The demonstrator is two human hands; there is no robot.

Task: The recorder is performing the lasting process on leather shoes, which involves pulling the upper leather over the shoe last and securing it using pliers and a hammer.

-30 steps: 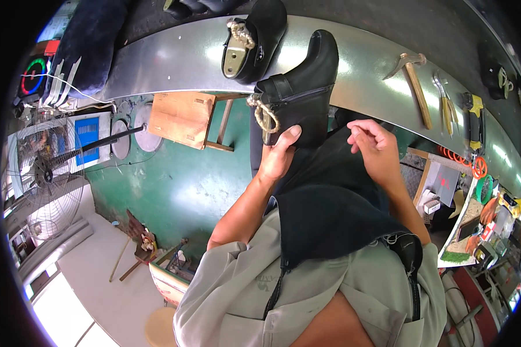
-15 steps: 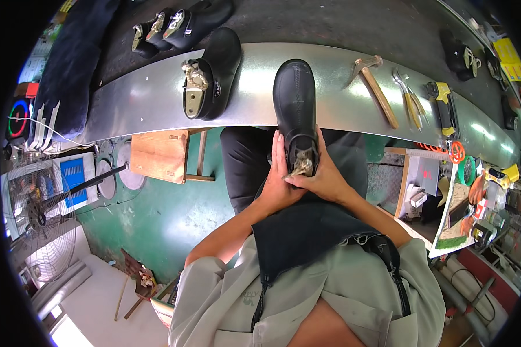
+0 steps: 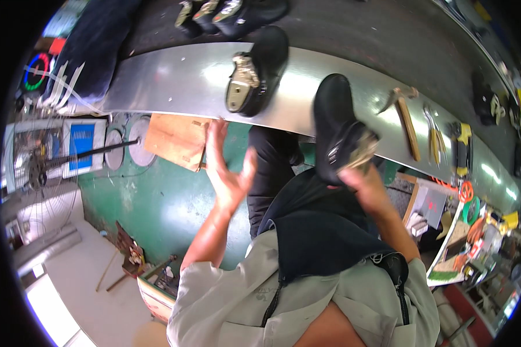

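Note:
My right hand (image 3: 367, 188) grips the heel end of a black shoe (image 3: 333, 118), which tilts over the bench's front edge above my lap. At its opening shows a crumpled, gold-beige piece, partly blurred. My left hand (image 3: 228, 170) is off the shoe, fingers spread and holding nothing, near the front edge to the left. Nearest to it on the bench lies a second black shoe (image 3: 272, 55), toe away from me, with a gold-coloured block in its heel end.
A metal strip (image 3: 173, 81) fronts the dark bench. On it at right lie a hammer (image 3: 409, 130), pliers (image 3: 435, 136) and a yellow-black tool (image 3: 462, 144). More black shoes (image 3: 237, 17) stand farther back. A wooden stool (image 3: 176, 141) is at left, beside a fan (image 3: 37, 173).
My left hand has let go of the shoe and swung left, opening. The shoe has turned and tilted in my right hand. The whole view has shifted, moving the bench items rightward.

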